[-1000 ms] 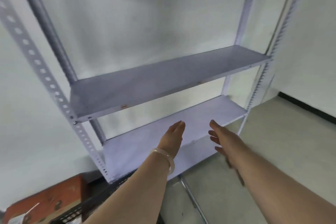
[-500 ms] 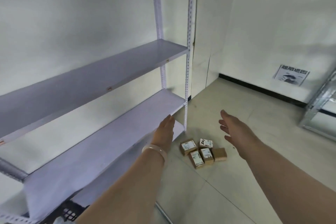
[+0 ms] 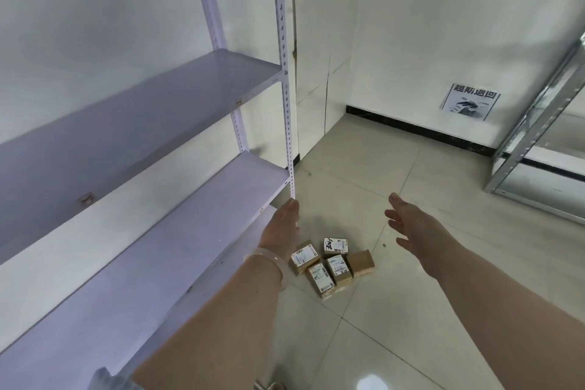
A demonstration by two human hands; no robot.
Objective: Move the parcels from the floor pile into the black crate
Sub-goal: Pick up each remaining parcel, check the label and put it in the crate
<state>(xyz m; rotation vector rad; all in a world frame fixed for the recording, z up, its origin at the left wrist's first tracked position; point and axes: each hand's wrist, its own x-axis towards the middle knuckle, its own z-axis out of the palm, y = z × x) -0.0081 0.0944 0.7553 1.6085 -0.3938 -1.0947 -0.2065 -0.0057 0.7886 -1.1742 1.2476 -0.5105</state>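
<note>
Parcels (image 3: 332, 263): five small brown cardboard boxes lie close together on the floor (image 3: 411, 310), near the foot of the shelf rack (image 3: 286, 104). Some of them touch at the edges.
Labels: four of the boxes show a white printed label on the top side. The fifth one, at the right side of the group, shows only plain cardboard.
Left hand (image 3: 283, 226): it is stretched forward with the fingers straight and held together, and it holds nothing. It is in the air just beside the front edge of the lowest shelf board and does not touch the boxes.
Bracelet (image 3: 269, 263): a pale ring sits around the left wrist.
Right hand (image 3: 418, 228): it is stretched forward with the fingers straight and spread apart, and it holds nothing. It is above the floor, to the right of the boxes.
Position of boxes: in the view they lie between the two forearms, lower than both hands.
Shelf rack: pale grey metal with perforated posts; its boards are one above another, along the white wall on the left.
Floor: light glossy tiles with thin grey joints; a bright lamp reflection is at the bottom edge.
Room: white walls, a black skirting (image 3: 411, 128) along the far wall, a black-and-white printed sheet (image 3: 470, 101) fixed low on that wall, and a second metal rack (image 3: 538, 136) at the right edge.
</note>
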